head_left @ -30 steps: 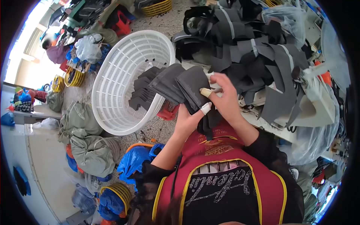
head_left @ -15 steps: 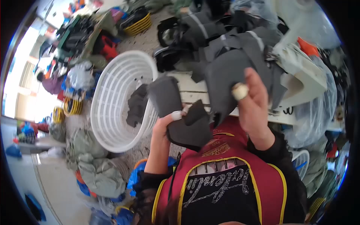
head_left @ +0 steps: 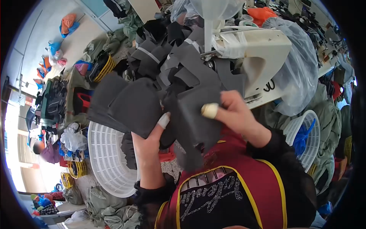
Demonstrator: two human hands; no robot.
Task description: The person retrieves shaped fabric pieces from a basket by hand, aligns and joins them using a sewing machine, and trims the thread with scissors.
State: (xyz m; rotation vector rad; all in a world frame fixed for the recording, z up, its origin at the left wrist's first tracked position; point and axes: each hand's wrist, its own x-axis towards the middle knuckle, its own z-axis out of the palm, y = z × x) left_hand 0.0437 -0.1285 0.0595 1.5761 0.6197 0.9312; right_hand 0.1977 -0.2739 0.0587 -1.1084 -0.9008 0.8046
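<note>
My left hand [head_left: 148,143], white wrap on its thumb, is closed on dark grey fabric pieces [head_left: 133,108] that fan out toward the left. My right hand [head_left: 240,118] has a pale yellow cover on its thumb and grips another dark grey fabric piece [head_left: 196,114], which hangs in front of my apron [head_left: 251,173]. Some fingers of both hands are hidden behind the cloth. Just beyond my hands, a heap of similar grey pieces [head_left: 152,57] lies beside a white sewing machine [head_left: 263,45].
A large white plastic basket [head_left: 108,160] stands at left, with dark cloth inside. At right, a smaller white basket [head_left: 317,133] holds a blue bag [head_left: 303,135]. Clear plastic sheeting [head_left: 299,72] hangs beside the machine. Greenish-grey cloth bundles [head_left: 103,204] lie on the floor.
My view has turned toward the right, bringing the sewing machine more into view. The fabric in my left hand is now raised and spread leftward, and the two hands' pieces are close together.
</note>
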